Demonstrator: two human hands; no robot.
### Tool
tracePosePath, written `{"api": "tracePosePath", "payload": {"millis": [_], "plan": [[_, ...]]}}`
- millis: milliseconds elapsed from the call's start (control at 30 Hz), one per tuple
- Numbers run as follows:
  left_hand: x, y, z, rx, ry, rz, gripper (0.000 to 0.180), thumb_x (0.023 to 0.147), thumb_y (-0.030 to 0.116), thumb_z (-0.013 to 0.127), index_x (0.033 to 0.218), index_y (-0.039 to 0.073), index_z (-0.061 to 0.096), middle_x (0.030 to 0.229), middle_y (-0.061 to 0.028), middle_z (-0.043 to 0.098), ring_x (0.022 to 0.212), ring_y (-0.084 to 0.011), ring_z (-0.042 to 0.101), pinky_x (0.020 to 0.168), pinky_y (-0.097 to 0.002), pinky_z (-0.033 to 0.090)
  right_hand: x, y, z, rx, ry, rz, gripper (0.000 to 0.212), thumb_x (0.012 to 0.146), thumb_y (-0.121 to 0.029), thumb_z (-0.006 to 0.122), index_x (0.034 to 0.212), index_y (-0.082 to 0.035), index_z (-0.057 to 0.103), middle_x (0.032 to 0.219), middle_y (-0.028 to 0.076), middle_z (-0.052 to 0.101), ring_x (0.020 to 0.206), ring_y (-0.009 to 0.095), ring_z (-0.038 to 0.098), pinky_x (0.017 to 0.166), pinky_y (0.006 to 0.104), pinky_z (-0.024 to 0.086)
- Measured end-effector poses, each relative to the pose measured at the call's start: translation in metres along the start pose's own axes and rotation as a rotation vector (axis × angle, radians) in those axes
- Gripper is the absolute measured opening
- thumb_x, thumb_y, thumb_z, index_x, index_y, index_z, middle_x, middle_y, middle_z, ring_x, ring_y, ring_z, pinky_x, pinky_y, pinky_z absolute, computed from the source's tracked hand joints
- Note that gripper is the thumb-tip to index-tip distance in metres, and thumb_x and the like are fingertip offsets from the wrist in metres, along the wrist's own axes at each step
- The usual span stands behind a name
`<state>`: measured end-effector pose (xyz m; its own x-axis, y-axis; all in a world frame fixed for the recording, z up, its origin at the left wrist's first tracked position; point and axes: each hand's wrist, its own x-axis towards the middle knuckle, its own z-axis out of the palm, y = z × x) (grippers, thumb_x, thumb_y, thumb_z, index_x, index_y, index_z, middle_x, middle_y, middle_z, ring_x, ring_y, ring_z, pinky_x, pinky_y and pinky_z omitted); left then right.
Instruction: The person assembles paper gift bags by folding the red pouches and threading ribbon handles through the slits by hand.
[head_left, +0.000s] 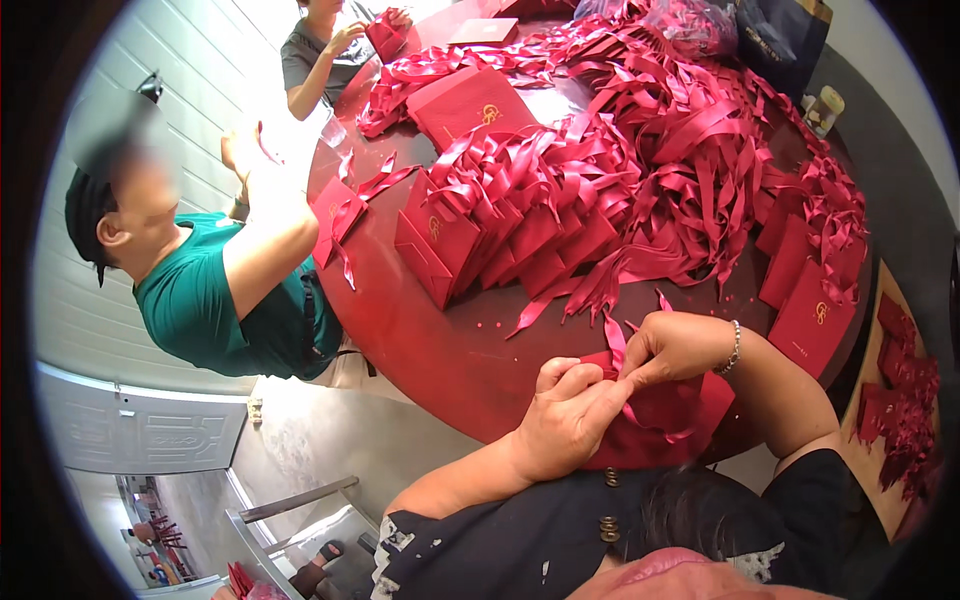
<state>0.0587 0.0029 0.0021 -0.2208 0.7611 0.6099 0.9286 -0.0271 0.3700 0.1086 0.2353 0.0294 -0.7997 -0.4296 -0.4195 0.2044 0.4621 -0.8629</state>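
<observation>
At the near edge of the round table, a red paper gift bag [700, 405] lies under my hands. A pink-red satin ribbon [615, 345] runs up between my fingers, and a loop of it hangs over the bag. My left hand [572, 415] is closed, its thumb and curled fingers gripping the ribbon by the bag's top edge. Coming from the right, my right hand [675, 350] pinches the same ribbon against the left fingertips. The exact spot where the ribbon meets the bag is hidden by my fingers.
Red bags with ribbon handles [520, 235] stand in rows on the dark red table [400, 330]. A large ribbon heap [690, 150] lies beyond. Two people sit along the left side, one in a green shirt [205, 285]. More red bags [880, 410] lie on a board at right.
</observation>
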Motion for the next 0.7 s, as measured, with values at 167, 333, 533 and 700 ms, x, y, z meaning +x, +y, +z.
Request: {"api": "tracePosePath", "payload": {"millis": [167, 333, 533, 700], "plan": [[-0.003, -0.004, 0.003, -0.024, -0.013, 0.039, 0.037, 0.082, 0.007, 0.066, 0.118, 0.002, 0.067, 0.085, -0.0019, 0.065, 0.093, -0.0215, 0.06, 0.093, -0.0405, 0.043, -0.001, -0.01, 0.001, 0.031, -0.036, 0.029, 0.022, 0.094, -0.022, 0.074, 0.103, -0.002, 0.076, 0.068, 0.006, 0.066, 0.06, 0.01, 0.06, 0.057, 0.031, 0.049], [0.003, -0.002, -0.003, -0.116, -0.005, -0.122, 0.038, 0.073, 0.001, 0.08, 0.108, 0.006, 0.068, 0.086, -0.0024, 0.068, 0.088, -0.024, 0.061, 0.088, -0.0401, 0.044, -0.003, -0.009, 0.021, 0.003, 0.051, -0.022, 0.016, 0.093, -0.015, 0.072, 0.097, 0.0, 0.075, 0.069, 0.011, 0.065, 0.064, 0.014, 0.064, 0.06, 0.0327, 0.05], [0.004, -0.001, -0.011, -0.391, -0.155, -0.147, 0.036, 0.07, 0.002, 0.083, 0.102, 0.008, 0.07, 0.084, -0.0038, 0.066, 0.089, -0.0253, 0.061, 0.092, -0.0417, 0.044, 0.005, 0.014, 0.038, -0.163, 0.865, -0.257, 0.007, 0.09, -0.005, 0.07, 0.093, 0.002, 0.07, 0.078, 0.013, 0.067, 0.072, 0.02, 0.065, 0.068, 0.0336, 0.051], [0.006, -0.015, -0.007, -0.334, -0.179, -0.229, 0.028, 0.069, 0.002, 0.083, 0.093, 0.01, 0.072, 0.081, -0.0042, 0.066, 0.087, -0.0264, 0.059, 0.095, -0.044, 0.044, 0.005, 0.031, 0.01, 0.441, 1.153, -0.26, 0.013, 0.102, -0.008, 0.06, 0.112, -0.002, 0.066, 0.097, -0.004, 0.062, 0.083, 0.002, 0.053, 0.073, 0.0191, 0.044]]}}
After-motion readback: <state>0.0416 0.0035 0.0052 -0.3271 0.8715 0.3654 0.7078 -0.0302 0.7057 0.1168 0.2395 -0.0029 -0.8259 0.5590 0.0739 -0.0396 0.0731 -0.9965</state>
